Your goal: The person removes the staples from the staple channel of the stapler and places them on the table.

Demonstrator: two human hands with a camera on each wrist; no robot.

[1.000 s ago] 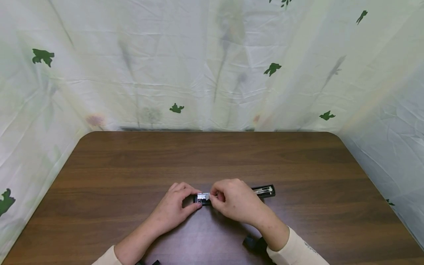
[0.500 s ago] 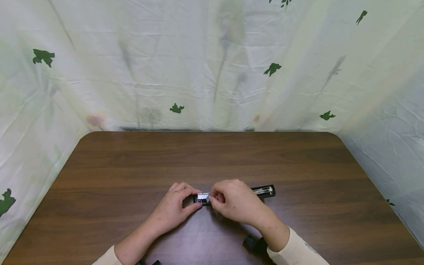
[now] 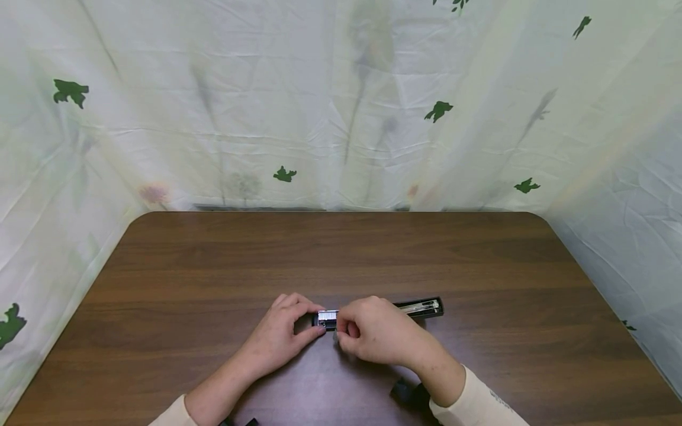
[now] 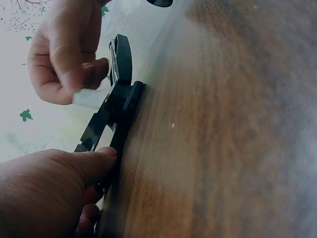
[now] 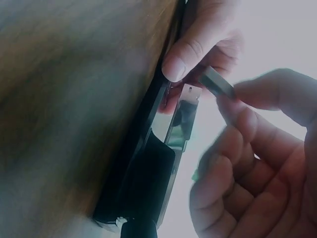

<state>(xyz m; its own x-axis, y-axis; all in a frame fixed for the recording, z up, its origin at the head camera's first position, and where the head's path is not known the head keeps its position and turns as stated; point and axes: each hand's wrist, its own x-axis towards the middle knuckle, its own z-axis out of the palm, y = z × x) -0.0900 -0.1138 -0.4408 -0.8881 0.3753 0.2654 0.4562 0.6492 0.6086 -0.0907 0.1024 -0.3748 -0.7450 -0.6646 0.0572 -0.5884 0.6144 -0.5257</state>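
A black stapler (image 3: 421, 307) lies on the table with its top cover swung back to the right and its metal staple channel exposed. My left hand (image 3: 282, 331) grips the stapler's left end between thumb and fingers. Between thumb and forefinger, my right hand (image 3: 378, 331) pinches a short strip of staples (image 5: 216, 82). In the right wrist view the strip is tilted, apart from the metal channel (image 5: 185, 116) and just beside it. The left wrist view has the pale strip beside the stapler body, near the hinge. My right hand hides the middle of the stapler in the head view.
The brown wooden table (image 3: 213, 254) extends around both hands. A dark object (image 3: 407, 390) is by the right wrist, and a small black piece (image 3: 252, 422) shows at the bottom edge. A pale curtain (image 3: 319, 89) with green leaf shapes hangs behind the table.
My right hand has shifted slightly toward me with the staple strip, from above the channel to its near side. More of the swung-back cover shows. The left hand has kept its hold.
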